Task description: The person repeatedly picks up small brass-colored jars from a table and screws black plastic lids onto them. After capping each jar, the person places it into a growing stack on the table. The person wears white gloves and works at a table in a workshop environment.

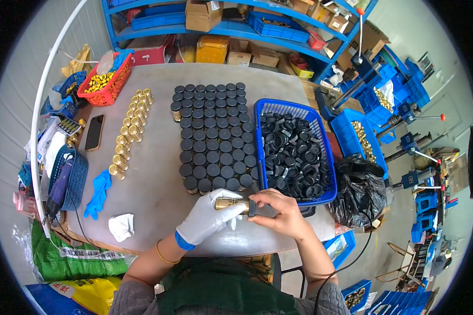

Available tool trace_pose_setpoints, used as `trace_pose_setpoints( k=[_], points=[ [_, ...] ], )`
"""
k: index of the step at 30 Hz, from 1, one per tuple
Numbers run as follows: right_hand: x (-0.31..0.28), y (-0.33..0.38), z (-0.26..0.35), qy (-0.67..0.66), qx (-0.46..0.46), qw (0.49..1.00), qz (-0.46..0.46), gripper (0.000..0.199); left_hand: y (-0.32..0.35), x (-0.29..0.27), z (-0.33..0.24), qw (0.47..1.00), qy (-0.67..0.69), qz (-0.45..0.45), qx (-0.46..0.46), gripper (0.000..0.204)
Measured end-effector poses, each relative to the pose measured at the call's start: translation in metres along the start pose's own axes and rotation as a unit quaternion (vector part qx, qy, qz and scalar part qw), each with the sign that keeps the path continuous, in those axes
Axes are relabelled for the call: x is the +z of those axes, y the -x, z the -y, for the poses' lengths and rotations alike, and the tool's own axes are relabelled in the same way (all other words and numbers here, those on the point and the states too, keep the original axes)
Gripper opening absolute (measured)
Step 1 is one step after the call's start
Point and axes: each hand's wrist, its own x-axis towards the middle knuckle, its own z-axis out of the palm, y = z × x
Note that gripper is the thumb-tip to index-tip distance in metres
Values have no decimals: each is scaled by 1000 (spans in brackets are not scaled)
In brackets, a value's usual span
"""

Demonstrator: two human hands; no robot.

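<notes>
My left hand (201, 223), in a white glove, is closed round a brass fitting (225, 203) lying sideways above the near table edge. At the fitting's right end sits a black cap (252, 208), pinched between the thumb and fingers of my bare right hand (283, 214). Just beyond my hands stands a block of brass fittings with black caps (211, 134), packed in rows. Uncapped brass fittings (126, 131) stand in a narrow group to the left. Loose black caps (294, 152) fill a blue basket (323, 198) on the right.
On the grey table (157, 173) lie a phone (94, 132), a blue glove (98, 194) and a crumpled white glove (121, 227). A red basket (122, 79) of yellow parts stands far left. A black plastic bag (357, 191) and lever presses (352, 94) are at right.
</notes>
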Motion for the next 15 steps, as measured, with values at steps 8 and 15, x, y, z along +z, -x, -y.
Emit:
trace_pose_setpoints(
  k=[8, 15],
  points=[
    [6, 8, -15, -263, 168, 950, 16, 47, 2, 9, 8, 990, -74, -18, 121, 24],
    [9, 14, -23, -336, 127, 933, -16, 48, 0, 11, 5, 994, -43, -19, 101, 24]
  ],
)
